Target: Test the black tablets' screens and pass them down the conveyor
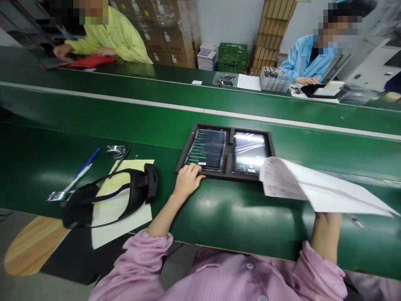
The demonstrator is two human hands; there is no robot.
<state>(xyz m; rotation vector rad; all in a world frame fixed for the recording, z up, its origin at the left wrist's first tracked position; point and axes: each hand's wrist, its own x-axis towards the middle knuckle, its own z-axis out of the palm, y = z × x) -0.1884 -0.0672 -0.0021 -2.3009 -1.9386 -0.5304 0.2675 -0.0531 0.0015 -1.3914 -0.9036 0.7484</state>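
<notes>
A dark tray (229, 159) lies on the green bench in front of me. Two flat-screen devices in clear film sit in it side by side: the left device (210, 148) reflects green streaks, the right device (249, 150) a white glare. My left hand (188, 180) grips the tray's near left corner, fingertips over the rim and thumb along the front side. Printed white paper sheets (328, 188), bent and raised, are held up by my right hand (327, 218). Its fingers are hidden beneath them, and the paper's left end overlaps the tray's right corner.
To the left, a black strapped item (138, 184) rests on yellowish paper (125, 225), beside a blue pen (89, 161) and a white pen (77, 177). Across the bench are a person in yellow (122, 33), a person in blue (300, 54) and green crates (232, 56).
</notes>
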